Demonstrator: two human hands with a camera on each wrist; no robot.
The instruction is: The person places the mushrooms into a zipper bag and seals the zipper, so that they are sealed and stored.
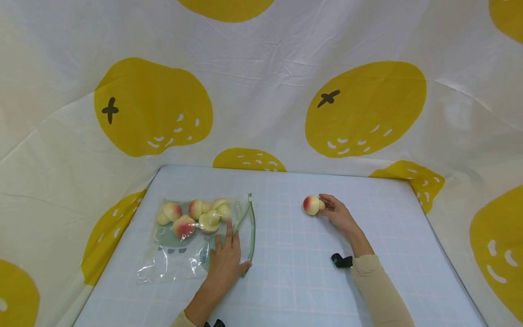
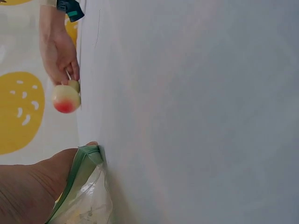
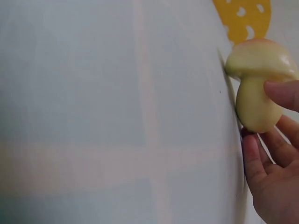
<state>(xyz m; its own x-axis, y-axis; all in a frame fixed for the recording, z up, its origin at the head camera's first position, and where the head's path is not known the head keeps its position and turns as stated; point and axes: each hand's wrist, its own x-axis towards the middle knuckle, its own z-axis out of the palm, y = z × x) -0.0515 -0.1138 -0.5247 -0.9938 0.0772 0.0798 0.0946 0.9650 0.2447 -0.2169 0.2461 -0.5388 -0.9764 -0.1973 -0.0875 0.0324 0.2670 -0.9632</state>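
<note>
A clear zip bag [image 1: 180,265] with a green zip edge lies flat at the left of the table, holding several toy mushrooms [image 1: 184,226] with cream stems and red-tinged caps. My left hand [image 1: 224,261] rests over the bag's open end, fingers straight and spread, thumb at the green edge [image 2: 70,179]. Whether those fingers are inside the bag or on top, I cannot tell. To the right, my right hand [image 1: 340,217] grips another toy mushroom [image 3: 259,102] by its stem, thumb against the stem's side, cap pointing left toward the bag.
A pale blue checked cloth covers the table [image 1: 286,281]. Behind and at both sides hangs a white curtain [image 1: 261,104] printed with yellow fruit. A black wrist device [image 1: 341,261] sits by the right sleeve.
</note>
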